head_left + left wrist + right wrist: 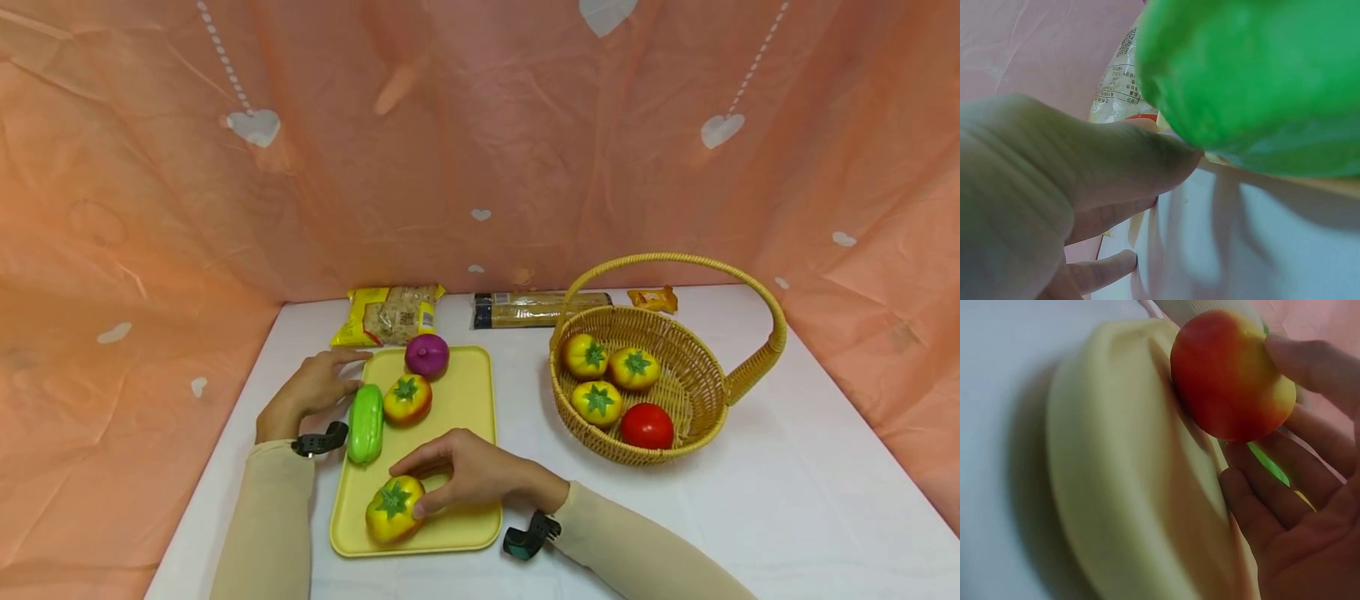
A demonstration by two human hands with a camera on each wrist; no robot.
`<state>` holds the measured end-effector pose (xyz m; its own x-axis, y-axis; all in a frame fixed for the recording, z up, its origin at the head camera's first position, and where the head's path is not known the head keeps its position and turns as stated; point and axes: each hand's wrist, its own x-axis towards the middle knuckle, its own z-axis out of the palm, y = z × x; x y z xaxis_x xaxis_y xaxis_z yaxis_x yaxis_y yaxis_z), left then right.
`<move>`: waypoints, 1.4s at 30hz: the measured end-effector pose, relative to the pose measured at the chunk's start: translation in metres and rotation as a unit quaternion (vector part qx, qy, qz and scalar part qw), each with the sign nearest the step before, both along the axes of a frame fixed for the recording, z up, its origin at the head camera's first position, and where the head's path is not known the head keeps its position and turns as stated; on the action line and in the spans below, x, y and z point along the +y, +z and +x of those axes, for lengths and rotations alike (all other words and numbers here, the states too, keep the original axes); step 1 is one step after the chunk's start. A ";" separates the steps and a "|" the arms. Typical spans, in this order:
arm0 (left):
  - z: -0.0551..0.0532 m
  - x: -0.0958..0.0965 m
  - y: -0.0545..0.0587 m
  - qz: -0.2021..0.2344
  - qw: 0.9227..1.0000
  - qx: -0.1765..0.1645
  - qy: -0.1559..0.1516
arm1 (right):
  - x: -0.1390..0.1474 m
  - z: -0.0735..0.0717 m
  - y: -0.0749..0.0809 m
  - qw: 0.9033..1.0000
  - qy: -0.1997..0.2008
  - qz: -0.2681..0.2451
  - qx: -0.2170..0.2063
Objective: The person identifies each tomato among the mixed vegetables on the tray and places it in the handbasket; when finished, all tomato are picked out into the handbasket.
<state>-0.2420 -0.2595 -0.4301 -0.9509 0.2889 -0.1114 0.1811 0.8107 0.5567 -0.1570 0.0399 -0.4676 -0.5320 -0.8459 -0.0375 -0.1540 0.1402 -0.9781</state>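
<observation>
My right hand (480, 471) holds a yellow-and-red toy persimmon (393, 510) between thumb and fingers over the near end of the yellow tray (450, 537). In the right wrist view, the thumb presses its leafy top while other fingers spread below. My left hand (318, 387) is at the tray's left edge, fingers loosely extended. Its thumb tip lies close by a long, ridged green toy vegetable (365, 425), which fills much of the left wrist view. Another persimmon (407, 400) and a purple onion (427, 356) lie farther back on the tray.
A wicker basket (712, 408) with a tall handle stands to the right, holding several persimmons (598, 404) and a red tomato (647, 426). Along the back lie a yellow snack bag (393, 315), long clear packs (540, 310) and a small orange packet (652, 299), before a pink curtain.
</observation>
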 end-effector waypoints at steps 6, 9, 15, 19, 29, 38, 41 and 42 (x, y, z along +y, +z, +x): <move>0.001 0.000 0.000 -0.001 1.000 0.008 -0.003 | -0.002 0.004 -0.001 1.000 0.012 -0.006 0.007; 0.000 0.000 0.001 -0.002 1.000 0.005 -0.001 | -0.003 0.006 -0.003 1.000 0.013 -0.011 0.004; -0.001 0.000 0.001 -0.001 1.000 -0.010 0.006 | -0.004 0.007 -0.006 0.999 0.017 -0.025 -0.015; -0.002 0.001 0.000 -0.001 1.000 -0.014 0.006 | -0.004 0.008 -0.007 0.998 0.018 -0.041 -0.041; -0.001 -0.002 -0.002 0.000 1.000 0.003 -0.002 | -0.005 0.009 -0.009 0.996 0.017 -0.049 -0.075; -0.002 -0.003 0.000 -0.001 1.000 -0.008 0.003 | 0.002 0.008 0.007 0.997 0.007 -0.055 -0.055; -0.002 -0.003 -0.001 0.002 1.000 -0.008 0.003 | 0.014 0.006 0.018 0.996 0.000 -0.074 -0.045; -0.003 -0.003 -0.002 0.002 1.000 -0.006 0.001 | 0.020 0.006 0.021 0.996 -0.004 -0.079 -0.045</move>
<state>-0.2446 -0.2624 -0.4316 -0.9498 0.2884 -0.1212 0.1738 0.8087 0.5619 -0.1507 0.0601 -0.4462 -0.5392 -0.8407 0.0489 -0.0649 -0.0164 -0.9978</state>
